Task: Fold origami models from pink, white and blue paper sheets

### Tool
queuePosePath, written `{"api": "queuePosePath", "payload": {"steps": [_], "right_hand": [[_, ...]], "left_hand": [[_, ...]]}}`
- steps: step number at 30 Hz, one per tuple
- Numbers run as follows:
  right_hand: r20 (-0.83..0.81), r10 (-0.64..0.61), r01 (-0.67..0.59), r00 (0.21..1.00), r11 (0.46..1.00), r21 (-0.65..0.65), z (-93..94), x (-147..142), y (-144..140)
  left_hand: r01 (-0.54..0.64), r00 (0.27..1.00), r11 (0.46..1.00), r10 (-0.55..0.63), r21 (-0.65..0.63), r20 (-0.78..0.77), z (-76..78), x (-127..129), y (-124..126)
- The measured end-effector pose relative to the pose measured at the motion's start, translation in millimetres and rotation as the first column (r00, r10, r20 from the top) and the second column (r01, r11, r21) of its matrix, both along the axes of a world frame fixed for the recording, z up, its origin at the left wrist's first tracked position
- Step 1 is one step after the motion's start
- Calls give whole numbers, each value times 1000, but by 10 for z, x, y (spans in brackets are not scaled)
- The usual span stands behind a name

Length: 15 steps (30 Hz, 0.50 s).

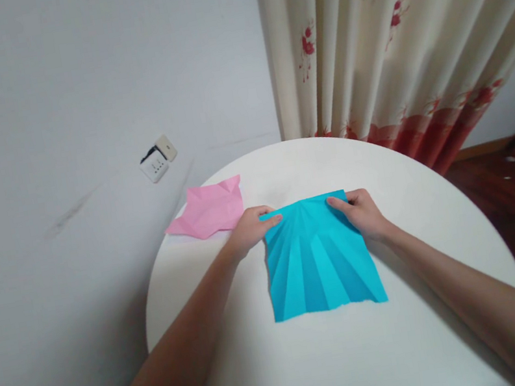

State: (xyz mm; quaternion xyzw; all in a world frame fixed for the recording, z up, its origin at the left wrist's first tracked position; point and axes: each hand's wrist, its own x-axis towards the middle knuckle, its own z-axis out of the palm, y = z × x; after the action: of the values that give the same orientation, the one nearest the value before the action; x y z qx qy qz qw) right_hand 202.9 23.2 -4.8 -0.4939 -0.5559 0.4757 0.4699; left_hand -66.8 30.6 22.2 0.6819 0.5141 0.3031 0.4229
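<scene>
both arms outstretched; left hand, right hand pinching blue paper top corners

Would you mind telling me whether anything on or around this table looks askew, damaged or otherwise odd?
Nothing is spilled or broken. The pink paper lies crumpled at the table's left edge, partly overhanging it. On the wall, the socket hangs tilted. The blue paper, gripped at its far corners by the left hand and right hand, is evenly creased.

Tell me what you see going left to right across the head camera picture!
Wall socket → pink paper → left hand → blue pleated paper → right hand → flowered curtain. All but the socket and curtain are on the round white table.
</scene>
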Motion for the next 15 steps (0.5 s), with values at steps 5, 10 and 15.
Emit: {"api": "queuePosePath", "payload": {"steps": [5, 10, 15], "right_hand": [[-95, -104, 102, 990, 995, -20, 54, 30, 0], [-251, -43, 29, 967, 998, -59, 41, 0, -13], [-308, -60, 44, 949, 997, -58, -48, 19, 18]], "left_hand": [[17, 934, 977, 61, -213, 352, -110, -1, 25], [-318, 944, 908, 277, 272, 178, -132, 19, 96], [-238, 936, 952, 172, 190, 308, -122, 48, 69]]}}
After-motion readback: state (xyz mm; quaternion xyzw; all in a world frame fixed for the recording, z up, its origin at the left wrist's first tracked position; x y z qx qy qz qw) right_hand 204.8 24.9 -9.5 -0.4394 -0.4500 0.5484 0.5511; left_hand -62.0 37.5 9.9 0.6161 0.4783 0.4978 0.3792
